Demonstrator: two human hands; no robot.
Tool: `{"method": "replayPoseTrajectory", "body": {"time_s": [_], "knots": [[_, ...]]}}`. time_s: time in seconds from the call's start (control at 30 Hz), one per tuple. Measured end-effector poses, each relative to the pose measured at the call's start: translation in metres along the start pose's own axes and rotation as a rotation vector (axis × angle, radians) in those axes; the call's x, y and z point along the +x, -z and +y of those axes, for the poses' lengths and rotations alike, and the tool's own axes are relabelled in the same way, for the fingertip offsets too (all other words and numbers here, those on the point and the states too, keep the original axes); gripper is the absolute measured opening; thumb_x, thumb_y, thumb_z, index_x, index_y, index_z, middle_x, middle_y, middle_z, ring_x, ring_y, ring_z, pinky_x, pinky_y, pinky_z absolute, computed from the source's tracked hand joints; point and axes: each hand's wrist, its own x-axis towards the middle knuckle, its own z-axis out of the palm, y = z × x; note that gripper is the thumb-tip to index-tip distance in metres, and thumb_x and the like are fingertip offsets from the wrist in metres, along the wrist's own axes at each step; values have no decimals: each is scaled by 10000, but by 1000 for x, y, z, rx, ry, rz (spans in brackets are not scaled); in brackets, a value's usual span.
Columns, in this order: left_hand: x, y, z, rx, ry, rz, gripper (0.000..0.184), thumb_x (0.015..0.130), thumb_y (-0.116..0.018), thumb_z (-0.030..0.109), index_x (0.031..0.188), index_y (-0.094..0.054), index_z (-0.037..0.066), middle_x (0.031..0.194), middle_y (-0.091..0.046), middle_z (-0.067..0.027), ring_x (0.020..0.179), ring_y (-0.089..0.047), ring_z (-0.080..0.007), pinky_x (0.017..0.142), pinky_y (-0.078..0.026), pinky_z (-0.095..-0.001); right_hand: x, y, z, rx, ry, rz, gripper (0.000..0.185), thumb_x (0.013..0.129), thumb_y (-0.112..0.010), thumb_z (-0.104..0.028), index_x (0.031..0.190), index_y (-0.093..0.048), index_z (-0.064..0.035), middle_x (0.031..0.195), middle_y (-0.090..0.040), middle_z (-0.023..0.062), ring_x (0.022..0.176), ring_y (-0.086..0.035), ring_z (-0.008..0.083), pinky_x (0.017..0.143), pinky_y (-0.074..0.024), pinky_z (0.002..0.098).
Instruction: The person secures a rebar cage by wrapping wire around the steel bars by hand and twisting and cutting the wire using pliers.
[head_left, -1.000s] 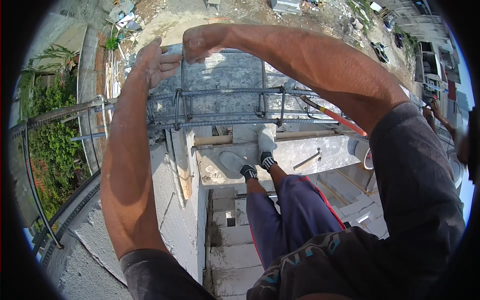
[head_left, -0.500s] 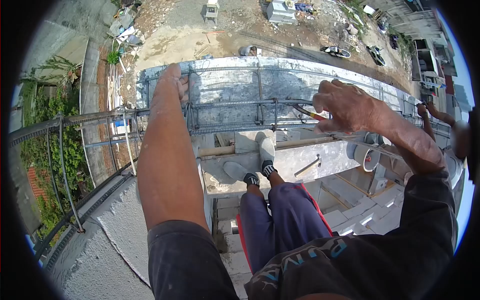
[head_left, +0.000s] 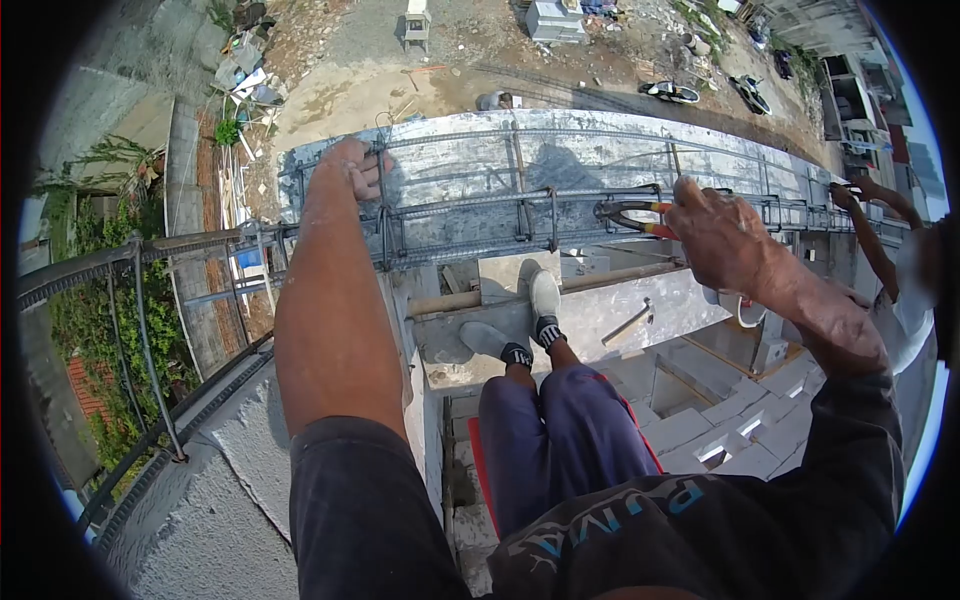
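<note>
Metal pincers (head_left: 638, 219) lie gripped in the right hand (head_left: 725, 237), left hand (head_left: 350, 170) loosely open near the board's (head_left: 460, 170) far edge

The right hand's (head_left: 724, 238) dark pliers (head_left: 630, 222) have red-and-yellow handles (head_left: 655, 230). Beyond the grip, mottled silver-white board (head_left: 620, 140); below-left, navy trousers (head_left: 580, 430) edged red, black socks (head_left: 549, 331) striped white.

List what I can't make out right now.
All in the head view:
Left hand: palm, and anything in it, hidden by the hand itself.
Pincers: handle ends hidden by the right hand; whether the tips grip anything, too small to tell.
Co-worker: partly cut off by the dark right edge.
Co-worker's hands: too small to read their grip.
</note>
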Motion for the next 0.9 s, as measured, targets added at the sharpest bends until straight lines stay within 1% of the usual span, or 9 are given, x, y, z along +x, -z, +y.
{"method": "replayPoseTrajectory", "body": {"time_s": [0.2, 0.33, 0.37, 0.43, 0.47, 0.57, 0.63, 0.77, 0.9], "knots": [[-4, -4, -2, -6, -20, 4, 260, 1044, -366, 228, 1155, -552, 85, 1112, -671, -38, 916, -685, -183, 850, -495, -433, -65, 45, 47, 683, -106, -109, 265, 791, -665, -84, 1039, -579, -48, 954, -588, 103, 982, -661, 221, 805, -529, 378], [-9, -8, -4, -13, -17, 88, 213, 1030, -415, 231, 1127, -555, 103, 999, -655, 0, 916, -690, -190, 847, -499, -438, -67, 41, 26, 1697, -198, 73, 319, 748, -771, -50, 950, -526, -78, 820, -633, 80, 847, -707, 199, 634, -563, 314], [-18, -12, -4, -22, -19, 130, 198, 1026, -429, 231, 1115, -555, 107, 967, -648, 10, 916, -692, -192, 843, -500, -440, -54, 38, 30, 1734, -120, 69, 418, 699, -841, -61, 952, -510, -98, 797, -652, 98, 710, -717, 214, 535, -555, 272], [-24, -13, -1, -45, -20, 127, 179, 1018, -448, 227, 1099, -552, 106, 934, -633, 11, 914, -695, -203, 840, -502, -450, -19, 65, 22, 1846, -46, 39, 428, 708, -856, -112, 970, -517, -89, 790, -651, 111, 693, -719, 223, 557, -583, 278], [-25, -12, -2, -57, -20, 126, 169, 1014, -458, 224, 1090, -551, 105, 917, -626, 12, 913, -696, -209, 839, -503, -455, 2, 78, 20, 1893, 74, 5, 320, 804, -791, -109, 1015, -553, -69, 841, -652, 72, 724, -714, 206, 626, -604, 324], [-14, -7, -5, -85, -41, 87, 161, 1001, -472, 217, 1090, -549, 108, 953, -644, -2, 905, -698, -225, 839, -508, -468, 80, 103, 14, 1317, 233, 163, 426, 822, -780, -231, 1165, -572, -88, 801, -645, 74, 715, -709, 191, 690, -599, 343], [-13, -5, -7, -128, -49, 70, 175, 990, -482, 223, 1102, -556, 112, 988, -659, -13, 921, -695, -231, 839, -497, -480, 133, 120, -2, 915, 248, 246, 411, 820, -777, -235, 1152, -580, -92, 808, -648, 72, 727, -706, 193, 700, -592, 357], [-18, -7, -7, -145, -37, 52, 206, 976, -488, 246, 1118, -572, 123, 1061, -684, -40, 950, -685, -244, 840, -469, -495, 218, 140, -51, 504, 230, 97, 384, 815, -771, -245, 1125, -596, -100, 821, -653, 67, 751, -699, 196, 720, -578, 384], [-20, -9, -5, -155, -12, 64, 224, 975, -471, 256, 1124, -585, 132, 1077, -690, -47, 982, -671, -249, 873, -420, -504, 268, 154, -90, 320, 186, -87, 356, 810, -765, -254, 1098, -612, -108, 834, -659, 62, 775, -692, 200, 739, -564, 412]]}}
